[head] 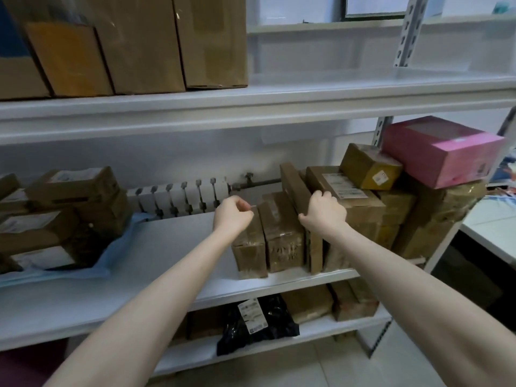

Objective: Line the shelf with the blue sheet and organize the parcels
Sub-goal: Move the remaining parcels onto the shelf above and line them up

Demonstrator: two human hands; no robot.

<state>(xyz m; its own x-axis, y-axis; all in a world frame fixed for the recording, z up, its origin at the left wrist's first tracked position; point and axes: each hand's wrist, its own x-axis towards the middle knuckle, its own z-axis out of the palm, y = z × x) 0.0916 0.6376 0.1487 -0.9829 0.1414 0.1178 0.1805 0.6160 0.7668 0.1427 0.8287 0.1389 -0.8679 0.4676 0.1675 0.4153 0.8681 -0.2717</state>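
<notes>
The blue sheet [69, 270] covers only the left part of the middle shelf [173, 247], with several brown parcels [58, 213] stacked on it. On the right of that shelf stand more taped cardboard parcels. My left hand [232, 213] is curled at the top of the leftmost upright parcel [249, 247]; whether it grips the parcel is unclear. My right hand [324, 209] grips the top edge of a thin upright parcel [296, 185], next to a taped box [283, 233].
A pink box [444, 152] tops the right-hand stack. Large cartons [139, 43] fill the left of the upper shelf. A black bag [259, 322] and brown parcels lie on the lower shelf. A radiator [181, 199] runs behind the shelf. A white table [491, 233] stands at right.
</notes>
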